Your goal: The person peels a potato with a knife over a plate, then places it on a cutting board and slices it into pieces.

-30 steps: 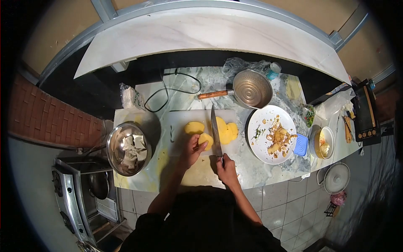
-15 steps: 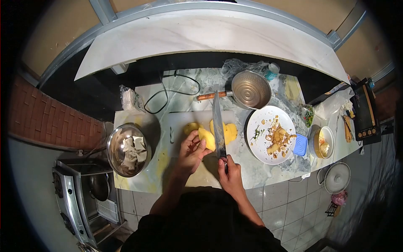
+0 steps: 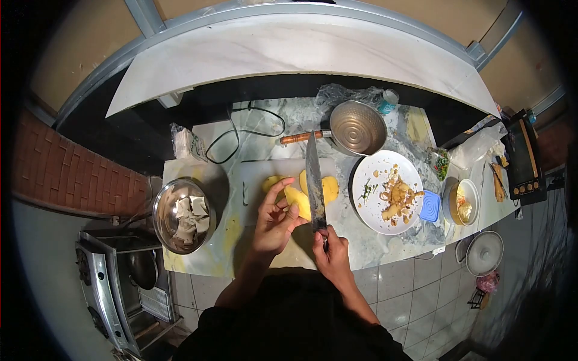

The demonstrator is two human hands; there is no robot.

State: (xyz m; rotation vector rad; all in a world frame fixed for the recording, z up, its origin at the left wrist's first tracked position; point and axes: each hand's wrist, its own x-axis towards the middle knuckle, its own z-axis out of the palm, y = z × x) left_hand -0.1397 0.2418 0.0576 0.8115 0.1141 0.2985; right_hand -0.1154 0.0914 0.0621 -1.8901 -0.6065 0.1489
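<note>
Between the thumb and fingers of my left hand [image 3: 274, 224] is a yellow peeled potato piece [image 3: 297, 203]. My right hand [image 3: 332, 251] is wrapped round the handle of a large knife [image 3: 314, 180], whose blade points away from me, right beside the piece. Bits cling to the lower blade. Under and behind the blade, more yellow pieces [image 3: 330, 188] lie on a white cutting board [image 3: 259, 170]; another piece [image 3: 272, 182] is partly hidden behind my left fingers.
A steel bowl [image 3: 162, 225] with wrapped pieces stands left. A pot [image 3: 359, 128] with a wooden handle is behind the board. To the right are a white plate [image 3: 373, 168] with peelings, a blue lid [image 3: 430, 207] and a small bowl [image 3: 453, 210]. A black cord [image 3: 239, 131] lies at the back.
The potato piece in my left hand has turned a little, and my left fingers have shifted upward on it. The knife has moved only slightly.
</note>
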